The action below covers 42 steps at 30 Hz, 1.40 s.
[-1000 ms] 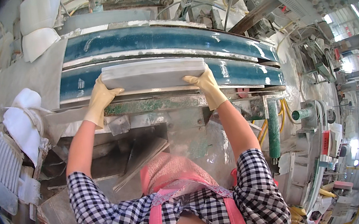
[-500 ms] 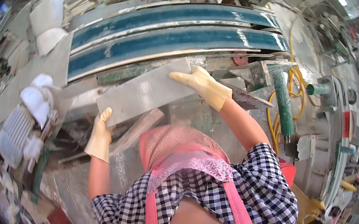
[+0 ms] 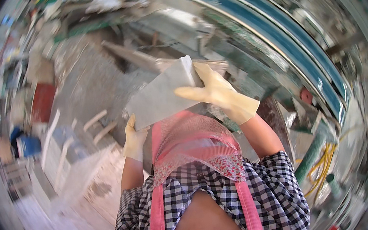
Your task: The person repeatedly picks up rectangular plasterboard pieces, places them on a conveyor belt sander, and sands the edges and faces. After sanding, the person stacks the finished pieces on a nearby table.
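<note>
I hold a smooth grey slab (image 3: 161, 97), which looks like stone or tile, in front of my pink apron. My left hand (image 3: 134, 138), in a pale yellow rubber glove, grips its lower left corner with the thumb on the upper face. My right hand (image 3: 214, 92), gloved the same way, clasps the right end. Its thumb lies across the face, while the other fingers reach over the end and partly behind. The slab tilts, and its pale, thick end edge shows beside the right fingers. Fingers under the slab are hidden.
Two long blue belts (image 3: 271, 40) curve along the upper right. A green cylinder (image 3: 314, 154) and a coiled yellow hose (image 3: 321, 169) lie at the lower right. A pale boarded surface (image 3: 85, 205) is at the lower left, with a red panel (image 3: 43, 102) beyond it.
My view has turned left, so the blue belts now lie to the right and the pale boards have come in. The slab has come along in both hands, tilting to show its end edge.
</note>
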Each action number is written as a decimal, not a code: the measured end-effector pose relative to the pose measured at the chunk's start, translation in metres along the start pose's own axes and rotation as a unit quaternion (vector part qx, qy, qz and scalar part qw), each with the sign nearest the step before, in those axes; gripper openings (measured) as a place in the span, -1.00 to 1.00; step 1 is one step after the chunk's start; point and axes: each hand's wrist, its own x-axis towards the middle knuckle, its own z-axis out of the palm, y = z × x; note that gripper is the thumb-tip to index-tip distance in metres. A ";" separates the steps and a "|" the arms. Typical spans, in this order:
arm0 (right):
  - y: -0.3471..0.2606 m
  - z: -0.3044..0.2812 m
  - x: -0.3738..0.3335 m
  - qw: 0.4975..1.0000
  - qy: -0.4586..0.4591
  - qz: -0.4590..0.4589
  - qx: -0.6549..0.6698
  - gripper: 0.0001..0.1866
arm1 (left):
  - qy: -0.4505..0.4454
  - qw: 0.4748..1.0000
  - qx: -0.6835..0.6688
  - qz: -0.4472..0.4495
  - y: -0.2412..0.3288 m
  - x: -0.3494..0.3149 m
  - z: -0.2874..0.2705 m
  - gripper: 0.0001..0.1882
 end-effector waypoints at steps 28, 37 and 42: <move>-0.349 0.465 0.054 0.869 -0.477 -0.038 -0.124 -0.22 | 0.225 0.958 0.124 0.124 0.268 -0.412 -0.332 -0.03; -0.394 0.590 0.285 0.819 -0.502 -0.120 -0.250 -0.27 | 0.338 0.909 0.186 0.156 0.384 -0.270 -0.421 -0.34; -0.390 0.645 0.376 0.844 -0.406 -0.229 -0.264 -0.23 | 0.486 0.855 0.177 0.040 0.436 -0.196 -0.444 -0.45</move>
